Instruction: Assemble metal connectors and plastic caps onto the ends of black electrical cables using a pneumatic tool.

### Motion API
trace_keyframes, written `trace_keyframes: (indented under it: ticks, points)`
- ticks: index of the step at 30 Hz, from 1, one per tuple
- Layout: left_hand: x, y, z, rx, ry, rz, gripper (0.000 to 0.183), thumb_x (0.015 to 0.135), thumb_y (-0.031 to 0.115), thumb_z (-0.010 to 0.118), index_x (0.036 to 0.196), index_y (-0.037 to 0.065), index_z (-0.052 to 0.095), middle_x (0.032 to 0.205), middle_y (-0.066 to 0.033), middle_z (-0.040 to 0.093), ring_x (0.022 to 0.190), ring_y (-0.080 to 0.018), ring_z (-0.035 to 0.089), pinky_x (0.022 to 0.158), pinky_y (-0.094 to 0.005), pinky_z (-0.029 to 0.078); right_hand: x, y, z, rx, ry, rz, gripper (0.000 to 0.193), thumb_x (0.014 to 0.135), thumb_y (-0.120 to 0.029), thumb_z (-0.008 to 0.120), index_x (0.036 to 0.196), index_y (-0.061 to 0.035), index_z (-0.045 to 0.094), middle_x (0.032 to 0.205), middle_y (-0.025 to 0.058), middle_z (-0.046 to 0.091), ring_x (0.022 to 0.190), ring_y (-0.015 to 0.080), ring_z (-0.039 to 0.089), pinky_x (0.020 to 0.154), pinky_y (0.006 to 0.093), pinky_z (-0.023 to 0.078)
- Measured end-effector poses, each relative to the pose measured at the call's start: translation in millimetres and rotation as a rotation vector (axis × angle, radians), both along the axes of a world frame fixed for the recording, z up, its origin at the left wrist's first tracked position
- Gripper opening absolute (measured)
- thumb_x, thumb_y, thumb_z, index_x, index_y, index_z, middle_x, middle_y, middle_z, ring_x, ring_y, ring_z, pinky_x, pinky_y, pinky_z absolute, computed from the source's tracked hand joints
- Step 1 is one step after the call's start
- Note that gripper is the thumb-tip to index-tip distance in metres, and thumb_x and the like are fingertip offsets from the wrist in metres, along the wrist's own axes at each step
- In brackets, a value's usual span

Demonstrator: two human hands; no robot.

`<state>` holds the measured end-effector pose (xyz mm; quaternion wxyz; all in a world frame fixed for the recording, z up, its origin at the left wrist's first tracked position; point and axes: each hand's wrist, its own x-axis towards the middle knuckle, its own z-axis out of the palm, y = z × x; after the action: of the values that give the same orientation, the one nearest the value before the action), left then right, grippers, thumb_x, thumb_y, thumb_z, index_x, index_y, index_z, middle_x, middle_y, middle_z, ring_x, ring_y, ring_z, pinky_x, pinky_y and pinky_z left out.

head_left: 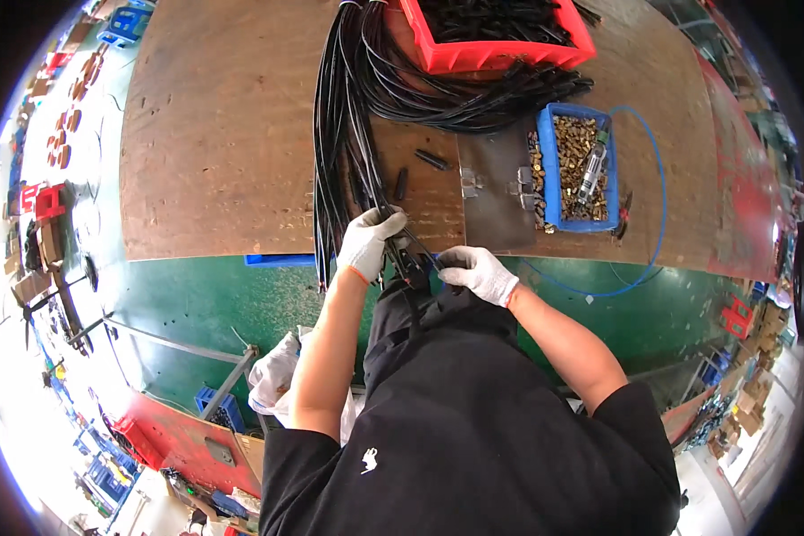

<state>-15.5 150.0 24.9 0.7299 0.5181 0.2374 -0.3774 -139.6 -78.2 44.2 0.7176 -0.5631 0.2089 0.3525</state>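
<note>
My left hand (pixel 366 243), in a white glove, is closed around black cables at the table's near edge. These belong to a long bundle of black cables (pixel 332 134) that runs down the table and hangs over its edge. My right hand (pixel 479 273), also gloved, is beside it, fingers closed on a thin black cable that stretches between both hands. The cable's end is hidden in the right fingers, with a dark piece showing below them. Two short black sleeves (pixel 432 160) lie on the wooden table (pixel 223 134) just beyond my hands.
A red bin (pixel 456 59) of black parts stands at the far side. To the right, a blue tray (pixel 552 179) holds small brass-coloured fittings (pixel 573 143) and a clear cylindrical tool (pixel 591 171). A blue hose (pixel 661 188) loops past the table edge. White sacks (pixel 275 371) sit below left.
</note>
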Motion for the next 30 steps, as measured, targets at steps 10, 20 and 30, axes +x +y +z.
trace_keyframes:
  ticks: [10, 20, 30]
  points:
    - [-7, 5, -3, 0.362, -0.112, -0.059, 0.036, 0.108, 0.035, 0.065, 0.117, 0.001, 0.074, 0.094, -0.0021, 0.074, 0.075, -0.0105, 0.068, 0.065, -0.0268, 0.055, 100, 58, -43, -0.405, -0.249, -0.093, 0.043, 0.092, -0.025, 0.081, 0.122, 0.0032, 0.069, 0.113, 0.0124, 0.077, 0.102, 0.0188, 0.071, 0.094, 0.0334, 0.055]
    - [-14, 47, -6, 0.194, -0.016, 0.081, 0.037, 0.107, 0.035, 0.067, 0.123, 0.003, 0.073, 0.093, -0.0013, 0.071, 0.077, -0.0098, 0.065, 0.068, -0.0263, 0.055, 196, 34, -58, -1.413, -0.536, 0.405, 0.050, 0.089, -0.028, 0.072, 0.136, -0.0160, 0.062, 0.135, 0.0136, 0.067, 0.121, 0.0379, 0.064, 0.099, 0.0502, 0.053]
    - [-14, 46, -13, 0.115, 0.050, 0.100, 0.034, 0.105, 0.027, 0.071, 0.126, 0.001, 0.070, 0.096, -0.0033, 0.069, 0.081, -0.0131, 0.066, 0.071, -0.0291, 0.056, 183, 51, -73, -1.058, -0.085, 0.353, 0.050, 0.094, -0.044, 0.062, 0.120, -0.0025, 0.073, 0.119, 0.0278, 0.075, 0.114, 0.0429, 0.072, 0.098, 0.0519, 0.057]
